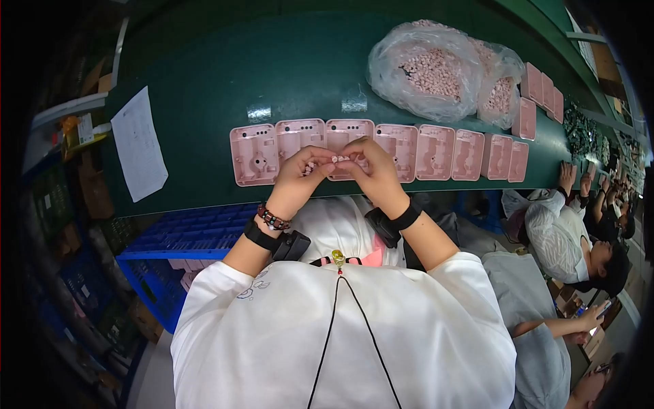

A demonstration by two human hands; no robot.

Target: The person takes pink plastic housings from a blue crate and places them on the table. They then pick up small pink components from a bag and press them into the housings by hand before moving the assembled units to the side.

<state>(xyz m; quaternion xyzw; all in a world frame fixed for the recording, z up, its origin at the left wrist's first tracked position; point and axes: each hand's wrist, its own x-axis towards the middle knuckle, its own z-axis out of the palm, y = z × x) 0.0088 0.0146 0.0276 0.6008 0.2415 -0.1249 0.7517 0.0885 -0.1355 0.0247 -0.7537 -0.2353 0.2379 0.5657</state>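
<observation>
The left hand (300, 172) cups small, knobbly pink bits (339, 159) and pinches some at its fingertips, against the curled fingers of the right hand (376, 170); the bits' exact shape is too small to read. Beyond, a row of smooth, ribbed, boxy pink shells (255, 163) lines the green table (197, 102), some partly hidden behind the hands. Far right, crinkled clear bags (385, 65) blur their heaped contents.

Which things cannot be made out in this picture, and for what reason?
All in the head view:
Third pink case from the left: lower part hidden by the left hand and right hand.
Small pink parts between the hands: too small for exact shape.
White sheet: marks too faint to read.
Blue crate: partly hidden behind the white sleeve.
</observation>
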